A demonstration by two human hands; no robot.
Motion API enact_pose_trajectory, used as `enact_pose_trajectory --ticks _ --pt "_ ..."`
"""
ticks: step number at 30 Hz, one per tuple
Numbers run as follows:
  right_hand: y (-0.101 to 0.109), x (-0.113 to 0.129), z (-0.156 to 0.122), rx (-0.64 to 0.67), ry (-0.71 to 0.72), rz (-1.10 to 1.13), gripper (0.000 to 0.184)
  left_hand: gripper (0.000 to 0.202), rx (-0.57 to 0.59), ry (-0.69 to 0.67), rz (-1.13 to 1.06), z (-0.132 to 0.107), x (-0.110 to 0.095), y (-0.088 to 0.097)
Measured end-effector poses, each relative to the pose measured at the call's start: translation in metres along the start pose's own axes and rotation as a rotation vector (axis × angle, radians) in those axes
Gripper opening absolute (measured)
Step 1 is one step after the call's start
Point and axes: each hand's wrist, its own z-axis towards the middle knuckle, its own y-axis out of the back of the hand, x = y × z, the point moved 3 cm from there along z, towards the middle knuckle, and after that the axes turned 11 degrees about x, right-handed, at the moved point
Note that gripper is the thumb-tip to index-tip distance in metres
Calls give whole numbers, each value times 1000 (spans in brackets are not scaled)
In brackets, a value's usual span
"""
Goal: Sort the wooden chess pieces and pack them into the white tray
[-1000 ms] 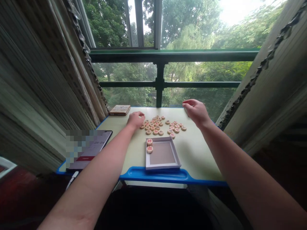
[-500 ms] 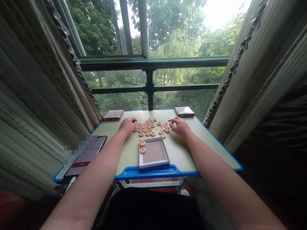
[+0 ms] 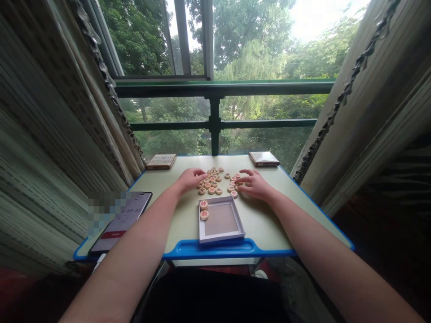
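Observation:
Round wooden Chinese chess pieces (image 3: 212, 190) with red or dark characters lie in a loose cluster mid-table, with a smaller group (image 3: 233, 194) to its right. At the cluster's left edge is my left hand (image 3: 191, 179), fingers stretched toward the pieces, its fingertips partly merging with them. My right hand (image 3: 255, 184) reaches over the smaller group with fingers spread, hiding some pieces. Nearer to me, a shallow white box tray (image 3: 239, 220) holds two red-marked pieces (image 3: 204, 210), one above the other along its left wall.
A phone (image 3: 116, 235) showing a timer lies on the left of the pale table (image 3: 276, 224), beside my left forearm. Flat boxes stand at the back left (image 3: 161, 161) and back right (image 3: 264, 159). A blue groove (image 3: 182, 248) runs along the front edge.
My left hand has shifted right, closer to the cluster. My right hand has come lower, with its fingers now over the right-hand pieces. The view has moved slightly.

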Motion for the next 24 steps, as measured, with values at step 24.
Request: enact_pose_trajectory --ticks 24 --pt "5 2 0 94 -146 3 32 44 -143 98 125 9 14 -20"
